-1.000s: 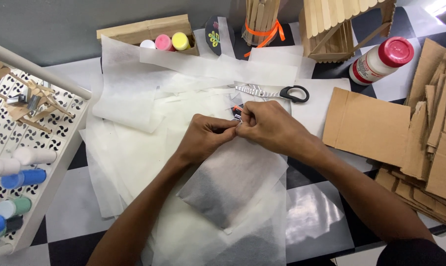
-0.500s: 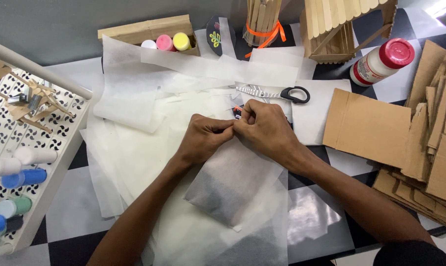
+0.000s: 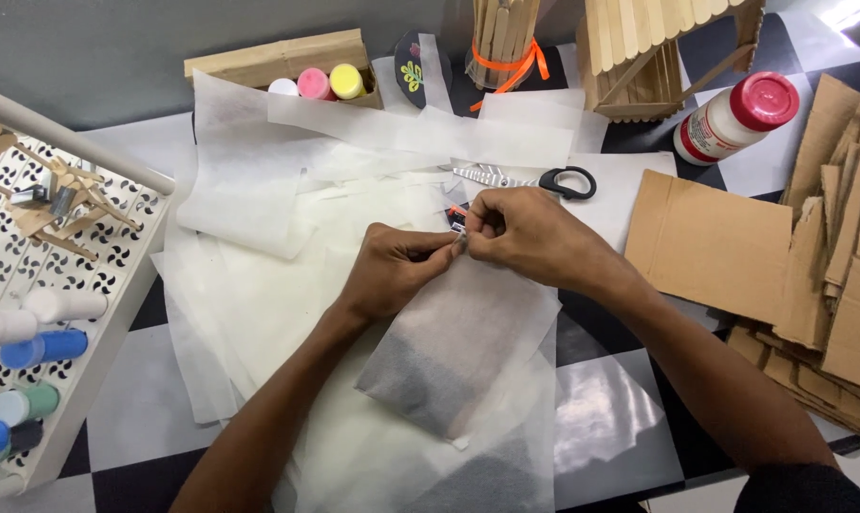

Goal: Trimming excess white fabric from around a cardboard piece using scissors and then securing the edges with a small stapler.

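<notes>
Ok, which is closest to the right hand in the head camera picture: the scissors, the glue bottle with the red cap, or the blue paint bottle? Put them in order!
From the right hand:
1. Scissors, lying just beyond the hand on the white paper.
2. Glue bottle, farther off at the upper right, beside the stick house.
3. Blue paint bottle, farthest, in the white tray on the far left.

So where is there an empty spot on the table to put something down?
Bare checkered table shows between the folded tissue sheet and the right hand's forearm. Another bare patch lies between the white tray and the tissue paper pile. The top edge is crowded with the paint pots, stick house and glue bottle; cardboard pieces fill the right side.
</notes>
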